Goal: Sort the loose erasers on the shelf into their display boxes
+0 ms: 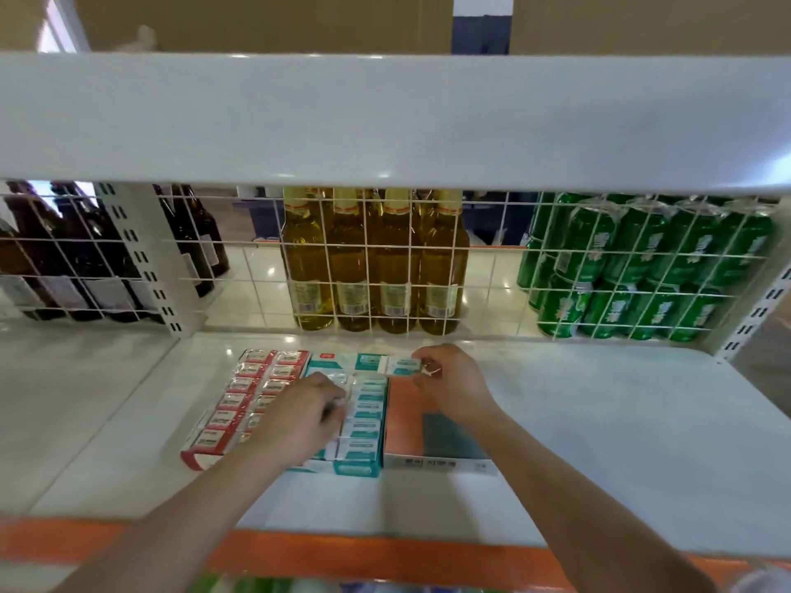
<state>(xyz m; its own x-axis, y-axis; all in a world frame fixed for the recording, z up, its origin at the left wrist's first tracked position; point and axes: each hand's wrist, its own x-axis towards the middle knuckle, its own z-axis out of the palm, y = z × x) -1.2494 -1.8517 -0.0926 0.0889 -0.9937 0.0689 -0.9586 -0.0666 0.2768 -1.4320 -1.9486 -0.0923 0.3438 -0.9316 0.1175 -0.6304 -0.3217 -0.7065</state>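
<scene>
Teal-sleeved, the eraser in our right hand, pinched by its end over the teal box's back edge, looks light, stiff, slippery; our left hand rests curled on the rows, grip unclear.

White metal shelf, glossy surface, orange strip along front edge. Three cardboard display boxes lie directly on it, side by side and touching, near centre: red-and-white box at 9 o'clock, teal-and-white box in the middle, orange-and-grey box at 3 o'clock. White wire grid closes the back, 12 o'clock.
</scene>
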